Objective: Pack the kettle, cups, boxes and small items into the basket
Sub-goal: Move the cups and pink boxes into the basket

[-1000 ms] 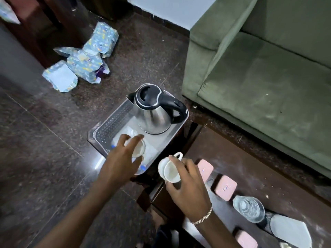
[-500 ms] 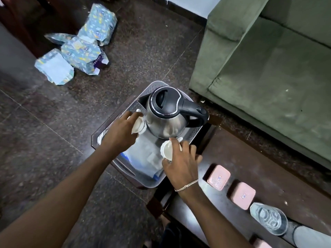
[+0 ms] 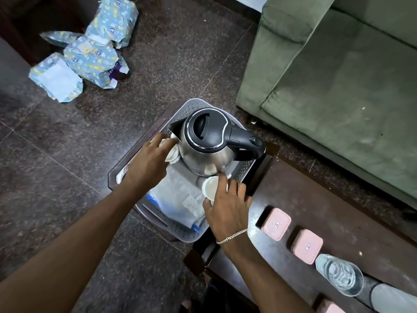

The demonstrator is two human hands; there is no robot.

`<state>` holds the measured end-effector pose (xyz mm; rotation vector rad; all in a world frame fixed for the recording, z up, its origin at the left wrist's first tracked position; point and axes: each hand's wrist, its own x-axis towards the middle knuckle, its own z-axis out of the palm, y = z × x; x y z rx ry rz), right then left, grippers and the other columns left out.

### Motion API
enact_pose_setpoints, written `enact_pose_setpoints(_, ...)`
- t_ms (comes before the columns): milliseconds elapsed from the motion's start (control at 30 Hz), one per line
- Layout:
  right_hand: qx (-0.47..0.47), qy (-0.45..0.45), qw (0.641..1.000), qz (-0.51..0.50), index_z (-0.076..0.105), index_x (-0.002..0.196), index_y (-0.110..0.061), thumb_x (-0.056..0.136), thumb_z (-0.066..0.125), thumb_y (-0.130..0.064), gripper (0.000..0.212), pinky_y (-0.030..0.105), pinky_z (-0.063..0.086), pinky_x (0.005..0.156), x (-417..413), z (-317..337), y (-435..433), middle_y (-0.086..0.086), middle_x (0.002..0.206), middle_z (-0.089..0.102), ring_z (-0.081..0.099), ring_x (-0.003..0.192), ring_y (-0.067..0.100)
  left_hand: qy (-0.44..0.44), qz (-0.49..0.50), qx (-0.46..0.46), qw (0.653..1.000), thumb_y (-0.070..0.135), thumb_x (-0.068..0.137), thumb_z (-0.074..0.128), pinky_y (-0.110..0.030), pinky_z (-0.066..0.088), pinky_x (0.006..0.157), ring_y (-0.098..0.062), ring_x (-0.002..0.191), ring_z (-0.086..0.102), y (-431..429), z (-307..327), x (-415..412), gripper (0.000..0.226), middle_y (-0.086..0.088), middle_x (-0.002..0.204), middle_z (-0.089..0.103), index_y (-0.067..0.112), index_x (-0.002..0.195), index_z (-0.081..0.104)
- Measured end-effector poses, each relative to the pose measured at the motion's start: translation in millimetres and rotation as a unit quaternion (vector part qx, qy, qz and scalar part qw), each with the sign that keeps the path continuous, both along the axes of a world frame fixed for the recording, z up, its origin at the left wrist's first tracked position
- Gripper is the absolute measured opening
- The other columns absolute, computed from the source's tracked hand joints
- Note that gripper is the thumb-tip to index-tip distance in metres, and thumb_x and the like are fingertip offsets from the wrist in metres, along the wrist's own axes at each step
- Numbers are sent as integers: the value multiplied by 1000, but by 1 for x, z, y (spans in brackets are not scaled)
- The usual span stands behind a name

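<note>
A steel kettle [image 3: 208,152] with a black lid and handle stands in the far half of a grey perforated basket [image 3: 189,236]. My left hand [image 3: 147,160] holds a white cup [image 3: 172,153] down inside the basket, against the kettle's left side under the spout. My right hand [image 3: 228,207] grips a second white cup [image 3: 209,188] by its rim, just in front of the kettle. A clear plastic bag [image 3: 178,199] lies on the basket floor. Two pink boxes [image 3: 276,223] [image 3: 306,246] sit on the dark table to the right.
The basket rests on a dark stool beside the dark wooden table [image 3: 327,213]. A clear glass [image 3: 340,275] and a grey lid [image 3: 394,299] lie further right on the table. A green sofa [image 3: 338,75] stands behind. Blue wrapped packages [image 3: 88,55] lie on the floor.
Both hands have carried their cups deeper into the basket, the left one to the kettle's spout side, the right one to its front. The camera has tilted further down.
</note>
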<state>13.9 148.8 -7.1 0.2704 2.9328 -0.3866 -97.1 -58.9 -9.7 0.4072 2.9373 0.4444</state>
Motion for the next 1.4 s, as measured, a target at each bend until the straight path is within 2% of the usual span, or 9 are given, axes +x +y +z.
enact_pose_setpoints(133,-9,7,1000,3,48,124,-21,70,80,-44,67,47,53,73,-1,1,-1,10,111,57,48,99,30,10,5,-8,1000,4,75,84,-45,55,60,-44,87,69,-1,0,3,74,-3,141,52,26,136,49)
enact_pose_setpoints(467,-5,-6,1000,29,51,132,-19,80,75,-43,62,42,54,81,-6,3,2,13,124,49,45,105,32,-28,4,18,999,0,80,80,-50,56,82,-39,117,65,-2,2,-1,73,0,153,50,20,145,55)
enact_pose_setpoints(567,3,-2,999,37,51,133,-18,80,76,-43,64,39,52,81,-4,1,2,13,125,50,46,103,32,-28,-5,8,1000,1,79,82,-50,58,80,-37,121,64,-4,4,-1,76,0,156,49,23,147,53)
enact_pose_setpoints(733,-23,4,999,25,49,129,-18,74,83,-42,69,41,58,76,-4,1,3,11,124,48,47,106,31,2,0,-25,1000,9,75,88,-48,59,73,-42,106,71,-5,8,2,86,-1,157,48,28,148,49)
enact_pose_setpoints(867,-37,23,998,41,46,136,-19,74,83,-46,77,43,56,81,0,5,9,11,125,49,50,104,31,17,27,-72,997,24,74,90,-51,59,65,-48,93,72,1,22,12,92,-7,159,42,35,150,41)
enact_pose_setpoints(1000,-72,79,993,54,48,138,-17,76,78,-49,76,42,52,85,15,15,29,11,119,50,51,98,30,85,88,-55,991,34,80,85,-51,59,62,-46,79,71,21,47,39,65,-8,135,53,26,135,52)
enact_pose_setpoints(1167,-106,89,990,25,53,133,-15,92,66,-46,53,42,51,83,57,20,81,10,114,50,52,96,30,141,59,49,987,28,94,73,-50,56,53,-39,69,69,77,73,92,28,-10,112,64,9,113,66)
enact_pose_setpoints(1300,-60,32,998,17,63,120,-9,89,72,-37,43,49,52,84,97,12,140,15,111,58,58,96,37,148,12,114,982,33,97,65,-45,54,47,-31,63,67,133,76,135,24,-5,106,66,11,106,66)
enact_pose_setpoints(1400,-17,-46,999,16,66,114,-7,84,76,-33,41,50,52,83,121,2,184,17,111,61,59,96,41,74,19,118,990,35,96,67,-44,57,54,-30,73,69,177,57,162,24,-2,107,63,16,109,66)
